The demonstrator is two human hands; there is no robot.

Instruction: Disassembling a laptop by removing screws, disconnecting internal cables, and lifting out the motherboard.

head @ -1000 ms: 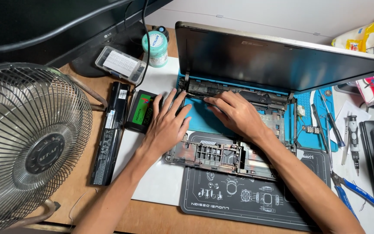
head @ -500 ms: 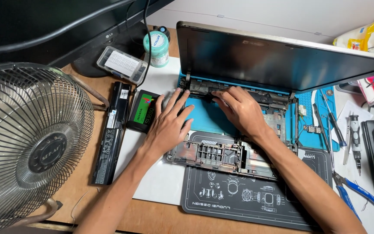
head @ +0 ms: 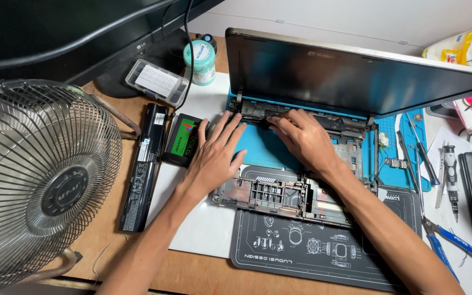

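Laptop chassis [head: 296, 196], stripped of its keyboard deck, lies on a blue mat [head: 263, 147] atop the bench [head: 192, 273], its lid [head: 356, 76] propped open behind. Left hand [head: 214, 155] rests flat, fingers [head: 226, 128] spread, gripping nothing, beside a small green-labelled drive [head: 183, 141]. Right hand [head: 304, 139] presses curled fingers on the hinge bar [head: 258, 111]; whether they pinch anything cannot be told. Judged light, thin-walled plastic, brittle at clips: best held by the side rails.

Dark laptop screen [head: 356, 76] tilted open at bench back; green-labelled black drive box [head: 183, 140] beside left hand [head: 214, 155]; yellow packet [head: 454, 49] at right corner.
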